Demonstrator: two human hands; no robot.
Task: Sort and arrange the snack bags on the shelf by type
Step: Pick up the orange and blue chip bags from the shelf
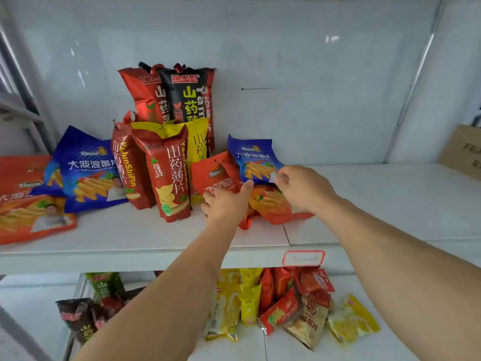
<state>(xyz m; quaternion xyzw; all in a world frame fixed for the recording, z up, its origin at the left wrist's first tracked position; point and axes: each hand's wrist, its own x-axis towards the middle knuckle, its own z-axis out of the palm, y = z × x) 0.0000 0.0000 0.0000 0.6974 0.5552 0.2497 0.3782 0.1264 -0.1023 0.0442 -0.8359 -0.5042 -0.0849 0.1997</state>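
**Both hands on the small pile at the middle of the white shelf**

The upper shelf (130, 235) is a flat white board with a seam running front to back near its middle and a red-framed label holder (303, 258) clipped to its front lip. Behind it stands a pale, glossy back panel, with a metal upright (413, 82) slanting down at the right. A brown cardboard box (462, 152) sits at the far right edge of the shelf.

The left hand (225, 203) lies on a small orange bag (216, 173), fingers curled over its lower edge and thumb stretched up along its right side. The right hand (303, 187) pinches the lower right corner of a small blue bag (253, 158) between thumb and fingertips. Under both lies another orange bag (273, 204), flat on the shelf.

Left of the hands, tall red bags (166, 175) and a yellow bag (199, 144) stand upright in a tight cluster, with red and black bags (182, 97) taller behind them against the panel. Further left, a large blue bag (88, 170) leans on them, and large orange bags (28, 204) lie flat at the shelf's left end.

The lower shelf (286, 347), also white, carries a loose heap of yellow, red, green and dark bags (281, 303).
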